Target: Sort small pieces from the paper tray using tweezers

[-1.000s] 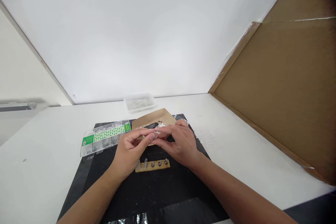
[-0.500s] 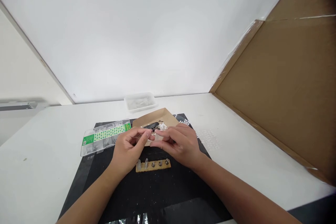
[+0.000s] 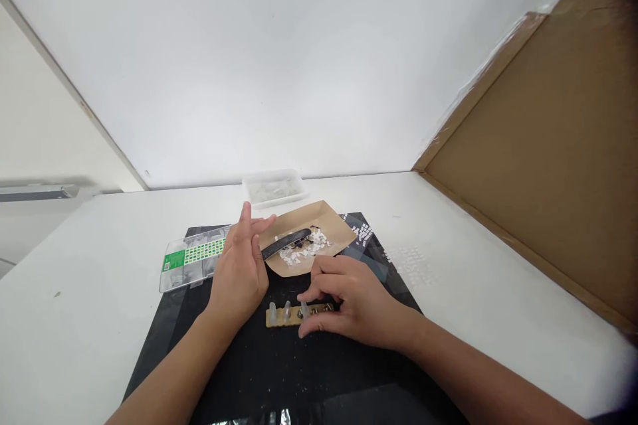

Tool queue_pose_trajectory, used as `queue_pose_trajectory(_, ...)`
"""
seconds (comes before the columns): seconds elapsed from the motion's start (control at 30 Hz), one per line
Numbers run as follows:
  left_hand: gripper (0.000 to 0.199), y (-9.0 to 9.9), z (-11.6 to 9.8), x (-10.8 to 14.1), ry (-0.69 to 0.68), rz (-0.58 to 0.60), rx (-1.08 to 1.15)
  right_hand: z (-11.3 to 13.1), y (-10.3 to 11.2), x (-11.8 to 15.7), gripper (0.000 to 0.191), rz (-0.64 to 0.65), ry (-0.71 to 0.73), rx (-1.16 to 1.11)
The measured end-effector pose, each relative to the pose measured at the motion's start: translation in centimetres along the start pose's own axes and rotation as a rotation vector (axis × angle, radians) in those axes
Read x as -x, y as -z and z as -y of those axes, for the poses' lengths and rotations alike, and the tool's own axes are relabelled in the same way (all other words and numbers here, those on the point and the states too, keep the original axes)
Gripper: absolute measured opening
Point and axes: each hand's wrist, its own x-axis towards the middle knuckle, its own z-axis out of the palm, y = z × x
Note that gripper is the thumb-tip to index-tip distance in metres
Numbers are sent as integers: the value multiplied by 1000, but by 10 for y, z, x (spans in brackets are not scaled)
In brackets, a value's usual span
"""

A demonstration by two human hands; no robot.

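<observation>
A clear, tapered plastic piece [image 3: 305,309] is framed by the right hand's [image 3: 356,305] parted thumb and forefinger; firm hold cannot be told. Beneath, a tan strip [image 3: 294,321] is partly covered. Leftward, a clear compartmented case [image 3: 193,273] is overlapped by the spread, empty left hand [image 3: 239,275].

White table [image 3: 74,305]: black mat [image 3: 299,372], plastic tub [image 3: 279,202], white pieces [image 3: 411,267] (scattered).

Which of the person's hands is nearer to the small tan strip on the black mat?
Right. The right hand is at the strip, fingers over its right part; the left hand is raised beyond its left end.
</observation>
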Motion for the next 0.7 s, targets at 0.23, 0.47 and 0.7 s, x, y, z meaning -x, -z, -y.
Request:
queue_pose_trajectory(0.23, 86, -1, -3, -1, -84, -27, 108, -6, -6, 2, 39, 81, -16, -4)
queue_pose_trajectory(0.47, 87, 0, -6, 0, -112, -68, 144, -4, -7, 1, 36, 86, -68, -46)
queue_pose_trajectory(0.7, 75, 0, -5, 2, -121, -62, 134, -5, -7, 1, 39, 96, -90, -34)
